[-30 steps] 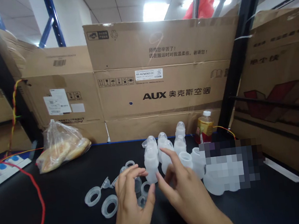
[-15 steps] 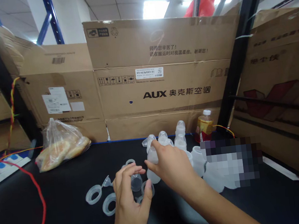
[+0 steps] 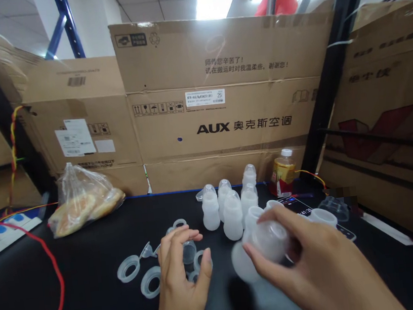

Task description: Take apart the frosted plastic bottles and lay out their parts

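Observation:
My right hand (image 3: pixel 307 253) is closed around a white translucent baby bottle (image 3: pixel 244 262). The bottle is blurred and tilted, and its far side is hidden by my fingers. My left hand (image 3: pixel 184 267) hovers with fingers apart over loose clear rings and caps, holding nothing. A clear collar ring (image 3: pixel 150 283) lies beside it, another ring (image 3: pixel 128 269) further left. Behind the hands several small white bottles with clear covers stand upright, among them one bottle (image 3: pixel 210 209) at the left of the group and another bottle (image 3: pixel 232 216) nearer me.
Past my right hand are an uncovered white cup or bottle (image 3: pixel 323 217), a phone (image 3: pixel 294 205) and clear plastic covers (image 3: pixel 334 208). A drink bottle (image 3: pixel 283 173) stands at the back. To the left lie a bag of bread (image 3: pixel 85 203), a power strip (image 3: pixel 9 229) and a red cable (image 3: pixel 52 262).
My right hand has moved right and toward me from the bottle group, carrying a bottle. The standing bottles behind are now uncovered to view. My left hand has hardly moved.

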{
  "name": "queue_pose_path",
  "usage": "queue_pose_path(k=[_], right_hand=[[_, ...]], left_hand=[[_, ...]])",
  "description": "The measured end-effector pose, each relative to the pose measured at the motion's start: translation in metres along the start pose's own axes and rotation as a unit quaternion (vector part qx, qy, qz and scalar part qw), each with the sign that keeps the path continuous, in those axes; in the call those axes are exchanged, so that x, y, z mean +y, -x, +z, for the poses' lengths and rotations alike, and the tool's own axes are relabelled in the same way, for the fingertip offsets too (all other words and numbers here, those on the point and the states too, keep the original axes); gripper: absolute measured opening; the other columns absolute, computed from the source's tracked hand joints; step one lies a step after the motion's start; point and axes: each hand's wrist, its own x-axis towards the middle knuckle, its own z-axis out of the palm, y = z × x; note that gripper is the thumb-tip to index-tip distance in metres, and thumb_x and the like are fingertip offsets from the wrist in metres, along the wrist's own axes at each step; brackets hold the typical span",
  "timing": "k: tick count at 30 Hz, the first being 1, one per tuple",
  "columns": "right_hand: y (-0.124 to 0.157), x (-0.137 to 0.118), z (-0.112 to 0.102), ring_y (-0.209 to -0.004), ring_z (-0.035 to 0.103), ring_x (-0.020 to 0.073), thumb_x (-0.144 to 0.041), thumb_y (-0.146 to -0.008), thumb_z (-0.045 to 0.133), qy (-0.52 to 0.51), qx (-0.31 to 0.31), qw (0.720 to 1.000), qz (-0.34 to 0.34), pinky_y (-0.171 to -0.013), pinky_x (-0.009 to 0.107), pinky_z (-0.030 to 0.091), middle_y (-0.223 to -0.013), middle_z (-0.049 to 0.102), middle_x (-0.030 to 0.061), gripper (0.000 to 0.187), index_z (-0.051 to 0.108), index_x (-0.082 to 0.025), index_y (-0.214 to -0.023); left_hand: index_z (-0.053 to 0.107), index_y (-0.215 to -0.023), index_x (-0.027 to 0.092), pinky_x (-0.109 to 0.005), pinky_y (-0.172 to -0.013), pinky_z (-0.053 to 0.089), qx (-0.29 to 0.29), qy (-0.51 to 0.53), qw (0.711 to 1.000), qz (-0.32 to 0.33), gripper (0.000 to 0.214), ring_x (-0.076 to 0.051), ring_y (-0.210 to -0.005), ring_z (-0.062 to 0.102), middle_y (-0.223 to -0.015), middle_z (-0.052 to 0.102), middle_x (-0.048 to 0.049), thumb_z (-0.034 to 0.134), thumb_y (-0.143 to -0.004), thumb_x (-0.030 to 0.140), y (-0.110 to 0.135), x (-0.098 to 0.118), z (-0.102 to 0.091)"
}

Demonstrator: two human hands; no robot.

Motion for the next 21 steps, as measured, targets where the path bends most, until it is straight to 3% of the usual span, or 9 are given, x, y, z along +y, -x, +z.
queue_pose_path(k=[3, 7, 10, 12, 16, 19, 21], right_hand=[[0.027, 0.017, 0.001, -0.044, 0.074, 0.0244, -0.044, -0.084, 0.083, 0.029, -0.052, 0.995, -0.077, -0.037, 0.031, 0.044, -0.063, 0.076, -0.0095, 0.029, 0.063, -0.034, -0.101], [0.043, 0.017, 0.026, -0.053, 0.076, 0.0264, -0.041, -0.085, 0.078, 0.056, -0.03, 0.998, -0.005, -0.047, 0.034, 0.053, -0.068, 0.075, -0.0066, 0.023, 0.062, -0.033, -0.099], [0.05, 0.012, 0.052, -0.068, 0.078, 0.0244, -0.039, -0.083, 0.08, 0.01, -0.027, 0.999, -0.036, -0.054, 0.031, 0.057, -0.09, 0.075, 0.0012, 0.022, 0.064, -0.03, -0.095], [0.056, 0.012, 0.072, -0.076, 0.077, 0.0237, -0.03, -0.074, 0.084, -0.023, -0.057, 0.998, -0.018, -0.06, 0.03, 0.058, -0.103, 0.072, 0.0041, 0.028, 0.068, -0.028, -0.097], [0.064, 0.025, 0.099, -0.088, 0.072, 0.0238, -0.016, -0.068, 0.08, -0.121, -0.151, 0.98, -0.043, -0.073, 0.028, 0.054, -0.097, 0.07, 0.0017, 0.03, 0.065, -0.025, -0.093], [0.065, 0.038, 0.1, -0.092, 0.07, 0.0259, -0.008, -0.06, 0.076, -0.145, -0.19, 0.97, -0.038, -0.077, 0.031, 0.049, -0.097, 0.072, 0.0009, 0.041, 0.064, -0.025, -0.095], [0.065, 0.043, 0.093, -0.092, 0.069, 0.026, -0.006, -0.059, 0.07, -0.14, -0.204, 0.969, -0.004, -0.076, 0.032, 0.047, -0.097, 0.072, 0.0016, 0.04, 0.063, -0.024, -0.093]], left_hand=[[0.061, -0.124, 0.033, -0.049, -0.116, 0.04, -0.002, -0.002, 1.0, -0.001, 0.019, -0.028, -0.134, 0.055, -0.123, 0.064, -0.004, 0.062, -0.106, 0.029, 0.0, -0.001, 0.0], [0.062, -0.124, 0.033, -0.046, -0.115, 0.04, -0.014, -0.024, 1.0, 0.015, 0.018, -0.027, -0.135, 0.055, -0.127, 0.063, -0.0036, 0.063, -0.106, 0.03, 0.001, -0.007, -0.002], [0.062, -0.123, 0.033, -0.044, -0.112, 0.041, -0.02, -0.039, 0.998, 0.034, 0.018, -0.027, -0.134, 0.056, -0.129, 0.063, -0.0039, 0.064, -0.105, 0.029, 0.001, -0.011, -0.002], [0.062, -0.123, 0.033, -0.044, -0.112, 0.041, -0.014, -0.047, 0.998, 0.036, 0.018, -0.027, -0.133, 0.056, -0.128, 0.064, -0.0038, 0.064, -0.105, 0.03, 0.001, -0.01, -0.002], [0.064, -0.125, 0.035, -0.044, -0.115, 0.039, -0.01, -0.007, 1.0, 0.018, 0.019, -0.027, -0.134, 0.056, -0.128, 0.066, -0.0031, 0.052, -0.111, 0.04, 0.003, -0.004, -0.004], [0.063, -0.134, 0.035, -0.041, -0.114, 0.045, -0.06, 0.058, 0.995, 0.057, 0.038, -0.026, -0.129, 0.064, -0.129, 0.072, -0.0031, 0.035, -0.115, 0.054, 0.003, -0.003, -0.009], [0.062, -0.141, 0.035, -0.038, -0.106, 0.053, -0.121, 0.066, 0.983, 0.122, 0.053, -0.026, -0.121, 0.071, -0.127, 0.076, -0.0038, 0.038, -0.11, 0.07, 0.0, -0.002, -0.012]])
